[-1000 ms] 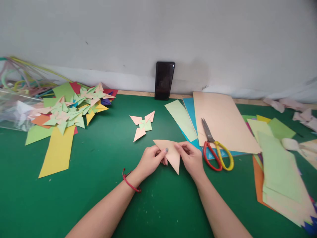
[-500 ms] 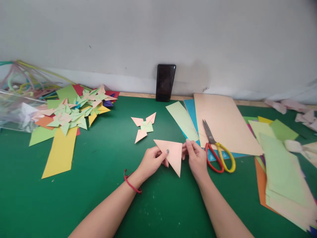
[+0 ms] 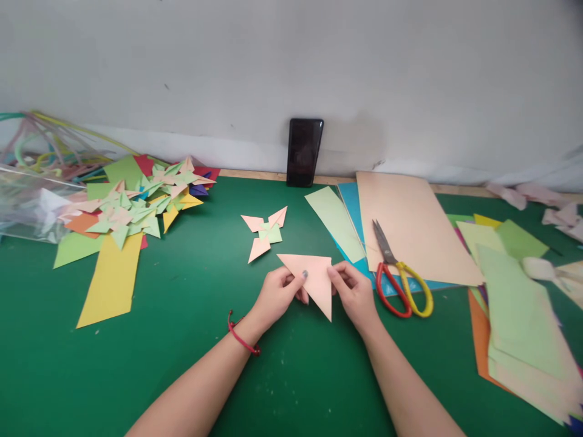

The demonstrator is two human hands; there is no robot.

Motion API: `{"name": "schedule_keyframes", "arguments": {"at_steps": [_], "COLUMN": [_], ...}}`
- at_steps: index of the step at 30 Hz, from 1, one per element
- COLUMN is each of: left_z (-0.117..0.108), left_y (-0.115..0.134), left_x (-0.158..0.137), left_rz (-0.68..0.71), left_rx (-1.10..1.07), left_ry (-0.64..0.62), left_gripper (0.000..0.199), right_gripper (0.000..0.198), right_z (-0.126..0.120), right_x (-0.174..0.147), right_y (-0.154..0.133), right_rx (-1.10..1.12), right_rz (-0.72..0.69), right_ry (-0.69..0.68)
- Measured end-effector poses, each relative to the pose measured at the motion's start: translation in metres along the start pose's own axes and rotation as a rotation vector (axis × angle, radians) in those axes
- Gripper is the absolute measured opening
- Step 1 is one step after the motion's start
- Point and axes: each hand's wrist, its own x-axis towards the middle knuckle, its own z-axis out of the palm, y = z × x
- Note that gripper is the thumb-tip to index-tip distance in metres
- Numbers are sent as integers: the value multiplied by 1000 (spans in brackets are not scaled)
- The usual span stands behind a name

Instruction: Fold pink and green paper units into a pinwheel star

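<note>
A pale pink piece of paper folded into a triangle (image 3: 317, 276) is held just above the green table. My left hand (image 3: 281, 294) pinches its slanted left edge, thumb on top and fingers beneath. At the upright right edge, my right hand (image 3: 354, 292) grips the same paper between thumb and fingers. One corner of the triangle points down toward me, another to the left. Beyond it lies a folded paper piece (image 3: 269, 232) with pink points and a light green centre. Scissors (image 3: 392, 273) with one red and one yellow handle rest to the right of my right hand.
A black phone (image 3: 304, 152) leans against the wall. On the left lie a pile of folded paper stars (image 3: 132, 209) and a yellow paper strip (image 3: 112, 279). A large pink sheet (image 3: 410, 224) lies under the scissors' blades. Green paper strips (image 3: 521, 315) are stacked at right.
My right hand has moved slightly left and closed on the right edge of the pink paper triangle. The triangle has shifted a little to the left.
</note>
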Motion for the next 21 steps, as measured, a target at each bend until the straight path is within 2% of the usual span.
{"name": "schedule_keyframes", "arguments": {"at_steps": [7,14,21], "left_z": [-1,0,-1], "left_y": [-2,0,-1], "left_x": [2,2,1], "left_rz": [-4,-12,-8], "left_rx": [-38,-53,-43], "left_ry": [19,35,37], "left_gripper": [27,24,27], "right_gripper": [20,24,19], "right_z": [1,2,2], "right_x": [2,1,-2], "right_y": [0,0,2], "right_rx": [14,141,50], "right_rz": [9,22,-3], "right_ry": [-14,23,-18]}}
